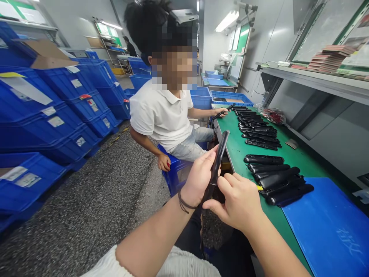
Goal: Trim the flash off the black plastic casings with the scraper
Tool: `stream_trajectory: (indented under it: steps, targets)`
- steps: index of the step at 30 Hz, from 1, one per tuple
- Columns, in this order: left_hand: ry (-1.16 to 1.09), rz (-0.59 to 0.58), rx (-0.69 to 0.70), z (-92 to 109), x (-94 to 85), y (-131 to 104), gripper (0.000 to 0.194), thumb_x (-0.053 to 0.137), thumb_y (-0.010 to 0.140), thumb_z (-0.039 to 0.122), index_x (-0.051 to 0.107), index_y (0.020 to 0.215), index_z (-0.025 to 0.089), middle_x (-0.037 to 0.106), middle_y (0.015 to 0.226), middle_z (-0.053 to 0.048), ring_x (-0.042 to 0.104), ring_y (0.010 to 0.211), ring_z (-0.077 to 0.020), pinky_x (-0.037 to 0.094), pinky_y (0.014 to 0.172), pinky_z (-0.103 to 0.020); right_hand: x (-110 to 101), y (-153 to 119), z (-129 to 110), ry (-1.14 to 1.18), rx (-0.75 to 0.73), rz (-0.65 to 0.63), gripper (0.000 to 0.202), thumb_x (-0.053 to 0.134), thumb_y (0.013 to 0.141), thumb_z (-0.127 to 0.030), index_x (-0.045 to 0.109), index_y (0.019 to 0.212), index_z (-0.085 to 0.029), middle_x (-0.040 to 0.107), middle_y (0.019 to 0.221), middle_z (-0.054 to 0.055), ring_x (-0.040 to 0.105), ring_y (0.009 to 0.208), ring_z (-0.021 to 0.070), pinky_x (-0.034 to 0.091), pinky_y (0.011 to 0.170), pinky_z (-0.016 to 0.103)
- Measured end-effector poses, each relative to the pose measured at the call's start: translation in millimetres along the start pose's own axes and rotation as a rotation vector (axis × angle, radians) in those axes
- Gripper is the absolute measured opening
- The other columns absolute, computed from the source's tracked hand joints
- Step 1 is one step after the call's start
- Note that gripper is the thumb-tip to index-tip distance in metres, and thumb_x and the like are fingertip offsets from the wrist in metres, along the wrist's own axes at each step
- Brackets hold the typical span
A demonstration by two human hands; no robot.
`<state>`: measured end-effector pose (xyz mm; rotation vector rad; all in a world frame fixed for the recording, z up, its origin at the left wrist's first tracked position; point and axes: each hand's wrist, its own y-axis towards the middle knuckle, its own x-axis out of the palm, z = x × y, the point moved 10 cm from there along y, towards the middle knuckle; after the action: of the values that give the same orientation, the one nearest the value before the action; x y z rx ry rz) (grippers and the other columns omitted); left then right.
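Observation:
A long, glossy black part (220, 154) is held upright and slightly tilted in front of me. My left hand (201, 175) is wrapped round its middle, with a dark cord on the wrist. Against the part's lower right side is my right hand (235, 196), its fingers curled and its thumb stretched toward the lower end; a yellow item (260, 188) shows just behind its knuckles. Similar black parts lie in a near group (276, 179) and a farther row (256, 129) on the green table (239, 154).
A person in a white shirt (160, 115) sits on a blue stool (175, 173) ahead, holding a black part (225, 110). Stacked blue crates (52, 111) line the left. A blue sheet (331, 223) covers the near right table; a shelf (314, 79) overhangs it.

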<state>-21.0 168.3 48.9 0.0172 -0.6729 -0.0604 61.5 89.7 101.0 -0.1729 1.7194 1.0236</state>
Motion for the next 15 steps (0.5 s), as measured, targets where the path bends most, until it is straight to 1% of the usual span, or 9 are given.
stream_trajectory:
  steps: [4,6,9,12,13,15]
  targets:
    - [-0.020,0.021,-0.005,8,0.6,2,0.043,0.071,0.094,0.049,0.063,0.123,0.020,0.043,0.057,0.010,0.031,0.038,-0.0053,0.026,0.035,-0.015,4,-1,-9,0.052,-0.017,-0.019,0.071,0.038,0.097,-0.085,0.060,0.082,-0.019,0.057,0.074,0.003,0.044,0.067,0.0181,0.024,0.064,0.035]
    - [-0.010,0.048,-0.003,13,-1.1,3,0.036,0.067,0.096,0.049,0.061,0.119,0.021,0.040,0.056,0.010,0.029,0.036,-0.0060,0.025,0.033,-0.015,6,0,-13,0.053,-0.024,-0.036,0.068,0.043,0.096,-0.084,0.059,0.082,-0.020,0.057,0.074,0.003,0.044,0.068,0.0180,0.023,0.064,0.035]
    - [-0.025,0.092,-0.011,17,-3.7,6,0.025,0.062,0.100,0.044,0.060,0.113,0.022,0.040,0.057,0.010,0.028,0.035,-0.0058,0.025,0.031,-0.015,8,0,-18,0.015,-0.048,-0.060,0.060,0.043,0.103,-0.074,0.058,0.081,-0.020,0.057,0.075,0.003,0.044,0.068,0.0185,0.020,0.063,0.035]
    - [-0.085,0.162,-0.033,17,-9.9,8,0.017,0.055,0.105,0.037,0.059,0.112,0.022,0.040,0.058,0.010,0.028,0.034,-0.0054,0.024,0.031,-0.015,5,-1,-23,-0.039,-0.100,-0.013,0.058,0.037,0.109,-0.064,0.056,0.078,-0.020,0.056,0.073,0.004,0.041,0.068,0.0189,0.017,0.063,0.036]
    - [-0.106,0.190,-0.057,15,-13.2,8,0.016,0.052,0.106,0.037,0.059,0.107,0.022,0.040,0.057,0.010,0.028,0.033,-0.0053,0.023,0.031,-0.015,3,-2,-24,-0.060,-0.117,0.018,0.058,0.034,0.110,-0.063,0.055,0.076,-0.020,0.054,0.072,0.004,0.040,0.067,0.0190,0.017,0.063,0.036]
    - [-0.145,0.223,-0.140,4,-18.2,9,0.028,0.050,0.107,0.043,0.054,0.089,0.021,0.037,0.053,0.010,0.027,0.031,-0.0053,0.020,0.030,-0.016,1,-3,-26,-0.106,-0.142,0.079,0.059,0.033,0.111,-0.061,0.054,0.074,-0.021,0.052,0.070,0.003,0.039,0.067,0.0193,0.016,0.063,0.037]
